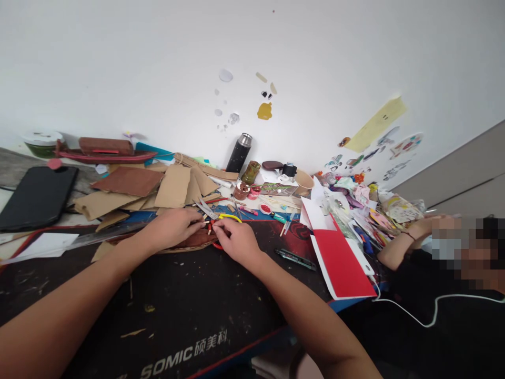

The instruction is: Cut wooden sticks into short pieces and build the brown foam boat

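My left hand (175, 229) and my right hand (239, 240) meet just above the far part of a black desk mat (189, 295). The left fingertips are closed in a pinch, with a tiny pale piece (205, 224) at their tips. Closed too are the right fingertips, beside a small red bit (211, 226); what they grip is too small to name. Right behind the fingertips lie scissors (211, 212) with spread metal blades and a yellow handle. Under the hands is a flat brown-red piece (191, 241), partly hidden.
Torn cardboard (173, 185) and a red-brown model boat (106, 152) are at the back left. A black thermos (239, 152) leans by the wall. A utility knife (295, 259) and red paper (343, 263) lie to the right. Another person's arm (406, 239) reaches in at far right.
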Available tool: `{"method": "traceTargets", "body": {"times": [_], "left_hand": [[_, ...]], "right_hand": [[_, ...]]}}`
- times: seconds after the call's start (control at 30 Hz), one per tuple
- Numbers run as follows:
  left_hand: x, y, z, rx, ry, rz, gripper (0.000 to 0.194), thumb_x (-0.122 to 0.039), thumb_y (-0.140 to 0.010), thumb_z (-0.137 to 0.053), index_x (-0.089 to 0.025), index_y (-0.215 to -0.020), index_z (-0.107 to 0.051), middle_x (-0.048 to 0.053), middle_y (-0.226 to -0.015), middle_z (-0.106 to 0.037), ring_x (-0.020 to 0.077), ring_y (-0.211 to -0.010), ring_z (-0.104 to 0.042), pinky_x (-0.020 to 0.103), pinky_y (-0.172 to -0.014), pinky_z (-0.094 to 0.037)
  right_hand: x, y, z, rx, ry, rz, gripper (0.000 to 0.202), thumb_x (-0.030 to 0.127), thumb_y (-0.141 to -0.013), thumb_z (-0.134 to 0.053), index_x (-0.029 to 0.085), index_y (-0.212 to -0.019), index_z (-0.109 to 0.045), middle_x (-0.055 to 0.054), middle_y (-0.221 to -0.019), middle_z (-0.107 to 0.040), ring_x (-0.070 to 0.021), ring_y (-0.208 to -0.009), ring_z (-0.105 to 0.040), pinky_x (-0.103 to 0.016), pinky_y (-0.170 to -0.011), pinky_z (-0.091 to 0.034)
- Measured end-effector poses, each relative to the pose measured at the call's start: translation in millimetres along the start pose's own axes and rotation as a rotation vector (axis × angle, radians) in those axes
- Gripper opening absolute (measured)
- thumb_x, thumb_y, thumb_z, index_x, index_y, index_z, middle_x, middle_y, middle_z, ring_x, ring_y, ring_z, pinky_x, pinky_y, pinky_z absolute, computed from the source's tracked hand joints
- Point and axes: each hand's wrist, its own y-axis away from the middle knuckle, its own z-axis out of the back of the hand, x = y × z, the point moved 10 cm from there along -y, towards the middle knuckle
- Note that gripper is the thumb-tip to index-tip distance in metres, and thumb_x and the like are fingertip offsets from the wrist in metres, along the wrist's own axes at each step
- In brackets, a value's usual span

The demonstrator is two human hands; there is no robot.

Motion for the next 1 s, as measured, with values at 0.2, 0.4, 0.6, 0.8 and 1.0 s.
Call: {"method": "traceTargets", "body": {"times": [0.2,0.4,0.6,0.8,1.0], "left_hand": [[-2,0,3.8,0.021,0.031,0.026,0.043,-0.048,-0.102,-0.043,-0.024,-0.092,-0.077,0.01,-0.095,-0.08,0.0293,-0.086,-0.071,0.034,-0.075,-0.047],[9,3,33.1,-0.067,0.056,0.077,0.049,-0.055,-0.1,-0.039,-0.022,-0.097,-0.076,0.012,-0.097,-0.08,0.0323,-0.092,-0.072,0.037,-0.079,-0.048],[28,9,58.3,-0.111,0.04,0.136,0.05,-0.06,-0.097,-0.041,-0.024,-0.09,-0.075,0.012,-0.092,-0.081,0.0318,-0.083,-0.072,0.036,-0.074,-0.048],[31,11,63.9,-0.091,0.038,0.137,0.046,-0.061,-0.095,-0.046,-0.026,-0.084,-0.072,0.011,-0.087,-0.081,0.0314,-0.079,-0.072,0.037,-0.07,-0.046],[35,11,51.0,0.023,0.066,0.153,0.037,-0.055,-0.091,-0.054,-0.026,-0.09,-0.077,0.008,-0.091,-0.084,0.0295,-0.081,-0.074,0.035,-0.071,-0.048]], "right_hand": [[-14,4,2,-0.072,-0.088,-0.037,0.021,0.033,-0.107,-0.062,0.024,-0.112,-0.081,-0.002,-0.099,-0.084,-0.0185,-0.078,-0.073,-0.026,-0.075,-0.048],[-22,9,2,-0.111,-0.153,-0.036,0.022,0.035,-0.105,-0.063,0.024,-0.108,-0.081,-0.002,-0.091,-0.083,-0.0179,-0.072,-0.071,-0.026,-0.07,-0.045],[-29,12,2,-0.133,-0.182,-0.062,0.026,0.038,-0.105,-0.062,0.023,-0.106,-0.082,-0.001,-0.079,-0.079,-0.0171,-0.065,-0.066,-0.027,-0.067,-0.043],[-27,14,-2,-0.139,-0.203,-0.039,0.026,0.038,-0.104,-0.062,0.022,-0.106,-0.082,-0.002,-0.08,-0.079,-0.0171,-0.066,-0.067,-0.026,-0.066,-0.043],[-22,14,-2,-0.111,-0.195,-0.052,0.025,0.037,-0.105,-0.061,0.023,-0.108,-0.082,-0.002,-0.088,-0.082,-0.0172,-0.07,-0.07,-0.026,-0.069,-0.047]]}}
